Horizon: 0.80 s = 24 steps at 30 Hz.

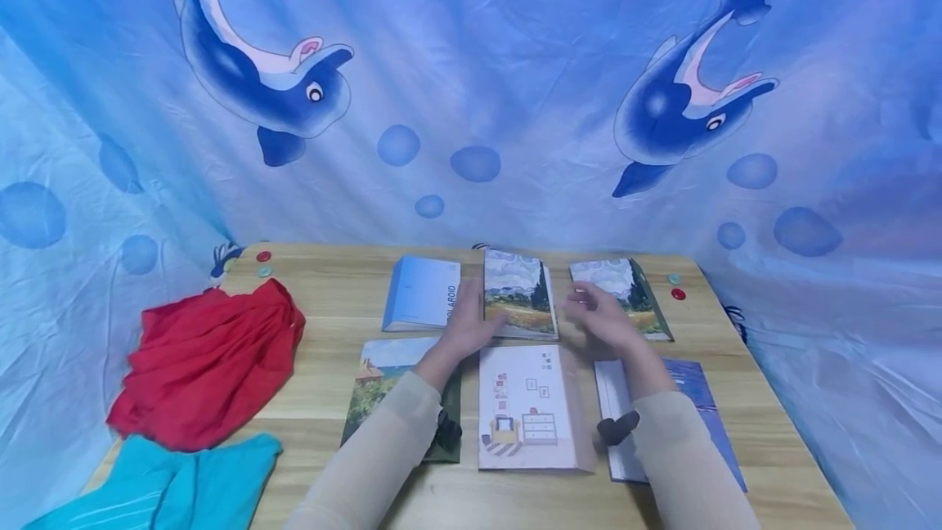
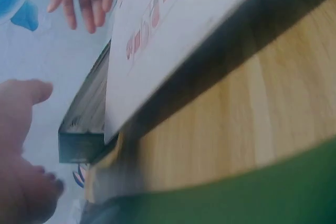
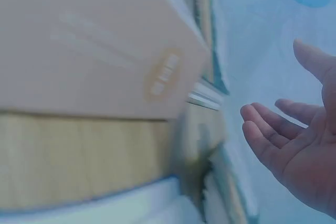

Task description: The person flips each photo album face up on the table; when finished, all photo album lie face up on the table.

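Near the back of the table, my left hand (image 1: 467, 324) is beside a book with a painted landscape cover (image 1: 518, 293); in the head view its thumb overlaps the cover's lower left. Whether it touches the cover is unclear. My right hand (image 1: 605, 316) hovers at that book's right side, in front of a second landscape-covered book (image 1: 639, 301). In the right wrist view the fingers (image 3: 268, 129) are loosely bent with nothing in them. The left wrist view also shows the left hand (image 2: 21, 145) empty. A white book with a furniture drawing (image 1: 530, 407) lies just nearer.
A blue book (image 1: 423, 293) lies back left. Nearer are a garden-cover book (image 1: 368, 383) and a blue-and-white book (image 1: 695, 395), partly under the forearms. Red cloth (image 1: 209, 358) and turquoise cloth (image 1: 177, 485) are at left. Small discs (image 1: 679, 294) sit near the back corners.
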Each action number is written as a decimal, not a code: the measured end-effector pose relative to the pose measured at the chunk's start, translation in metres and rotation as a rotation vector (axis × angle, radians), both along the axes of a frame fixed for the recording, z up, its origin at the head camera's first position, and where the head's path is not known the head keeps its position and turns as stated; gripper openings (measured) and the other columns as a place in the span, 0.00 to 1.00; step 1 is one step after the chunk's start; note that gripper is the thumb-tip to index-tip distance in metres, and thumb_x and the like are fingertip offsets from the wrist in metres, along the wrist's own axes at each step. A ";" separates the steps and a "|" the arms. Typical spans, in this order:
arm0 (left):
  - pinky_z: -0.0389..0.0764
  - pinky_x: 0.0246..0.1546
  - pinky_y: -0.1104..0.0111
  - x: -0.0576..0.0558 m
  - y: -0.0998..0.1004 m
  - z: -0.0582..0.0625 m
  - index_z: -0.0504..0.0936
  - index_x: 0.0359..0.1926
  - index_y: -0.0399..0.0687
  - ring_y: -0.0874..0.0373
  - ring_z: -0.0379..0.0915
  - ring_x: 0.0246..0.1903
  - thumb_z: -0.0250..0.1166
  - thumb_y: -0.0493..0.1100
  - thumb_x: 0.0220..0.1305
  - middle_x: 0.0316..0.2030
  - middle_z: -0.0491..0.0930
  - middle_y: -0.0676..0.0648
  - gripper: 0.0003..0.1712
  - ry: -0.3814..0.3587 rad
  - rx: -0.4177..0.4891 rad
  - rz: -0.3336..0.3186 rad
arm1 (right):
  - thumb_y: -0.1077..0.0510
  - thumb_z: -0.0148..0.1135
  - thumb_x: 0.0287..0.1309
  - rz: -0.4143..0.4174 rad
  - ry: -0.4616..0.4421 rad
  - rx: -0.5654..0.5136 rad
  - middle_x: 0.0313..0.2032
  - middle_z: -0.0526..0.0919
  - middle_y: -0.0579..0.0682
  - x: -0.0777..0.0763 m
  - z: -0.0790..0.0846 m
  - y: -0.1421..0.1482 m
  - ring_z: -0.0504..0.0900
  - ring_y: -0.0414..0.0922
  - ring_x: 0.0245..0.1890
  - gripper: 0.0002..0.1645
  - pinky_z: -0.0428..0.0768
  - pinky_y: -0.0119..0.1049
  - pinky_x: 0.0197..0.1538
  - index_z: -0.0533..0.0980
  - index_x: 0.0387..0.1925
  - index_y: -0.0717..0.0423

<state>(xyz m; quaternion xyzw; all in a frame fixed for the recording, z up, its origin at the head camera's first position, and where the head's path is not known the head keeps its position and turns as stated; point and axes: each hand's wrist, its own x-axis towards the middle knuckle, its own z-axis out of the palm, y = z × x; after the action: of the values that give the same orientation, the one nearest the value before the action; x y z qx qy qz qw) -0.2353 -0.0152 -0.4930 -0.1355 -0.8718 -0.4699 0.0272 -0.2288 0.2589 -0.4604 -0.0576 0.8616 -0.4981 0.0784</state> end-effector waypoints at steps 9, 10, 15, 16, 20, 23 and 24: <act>0.60 0.72 0.47 -0.003 0.028 0.014 0.53 0.79 0.49 0.42 0.52 0.75 0.67 0.52 0.68 0.78 0.50 0.40 0.47 0.066 0.030 0.040 | 0.41 0.61 0.70 -0.061 0.023 0.042 0.67 0.71 0.65 0.006 0.025 0.026 0.69 0.64 0.67 0.44 0.74 0.58 0.65 0.59 0.76 0.59; 0.59 0.73 0.47 -0.003 0.031 0.015 0.55 0.79 0.48 0.42 0.52 0.75 0.67 0.52 0.68 0.78 0.51 0.40 0.46 0.070 0.025 0.025 | 0.42 0.60 0.70 -0.060 0.029 0.035 0.67 0.71 0.66 0.006 0.025 0.030 0.69 0.64 0.67 0.44 0.74 0.58 0.64 0.58 0.76 0.60; 0.60 0.73 0.49 0.000 0.049 0.018 0.60 0.77 0.48 0.43 0.55 0.74 0.66 0.52 0.69 0.76 0.55 0.39 0.42 0.054 -0.014 -0.072 | 0.40 0.59 0.71 -0.095 0.046 0.022 0.67 0.71 0.66 0.007 0.024 0.049 0.68 0.63 0.68 0.44 0.72 0.58 0.65 0.59 0.76 0.59; 0.60 0.73 0.50 0.000 0.053 0.019 0.60 0.77 0.48 0.44 0.55 0.74 0.65 0.52 0.69 0.76 0.56 0.39 0.41 0.046 -0.023 -0.092 | 0.40 0.59 0.71 -0.101 0.052 0.012 0.67 0.70 0.66 0.008 0.024 0.052 0.67 0.63 0.68 0.44 0.71 0.59 0.66 0.58 0.76 0.60; 0.63 0.72 0.51 0.002 0.068 0.022 0.61 0.77 0.47 0.45 0.57 0.73 0.65 0.51 0.70 0.75 0.58 0.40 0.39 0.027 -0.040 -0.165 | 0.40 0.57 0.72 -0.143 0.071 -0.006 0.67 0.69 0.67 0.009 0.024 0.067 0.64 0.64 0.70 0.44 0.66 0.60 0.69 0.58 0.76 0.61; 0.63 0.72 0.54 0.002 0.079 0.023 0.63 0.76 0.47 0.46 0.58 0.73 0.65 0.50 0.70 0.74 0.60 0.41 0.38 0.036 -0.056 -0.207 | 0.39 0.56 0.72 -0.184 0.068 -0.023 0.67 0.67 0.68 0.008 0.020 0.076 0.63 0.64 0.70 0.45 0.66 0.61 0.69 0.57 0.76 0.63; 0.62 0.73 0.54 0.003 0.082 0.023 0.63 0.75 0.46 0.46 0.58 0.73 0.65 0.49 0.70 0.74 0.60 0.41 0.37 0.039 -0.056 -0.221 | 0.38 0.56 0.72 -0.200 0.066 -0.020 0.68 0.67 0.68 0.008 0.018 0.079 0.63 0.64 0.70 0.46 0.66 0.61 0.69 0.57 0.76 0.63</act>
<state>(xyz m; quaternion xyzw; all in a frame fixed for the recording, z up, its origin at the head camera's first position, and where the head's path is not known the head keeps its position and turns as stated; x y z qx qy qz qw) -0.2326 0.0669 -0.4700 -0.2406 -0.8637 -0.4426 -0.0117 -0.2208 0.3377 -0.4423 0.0114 0.8602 -0.5098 -0.0007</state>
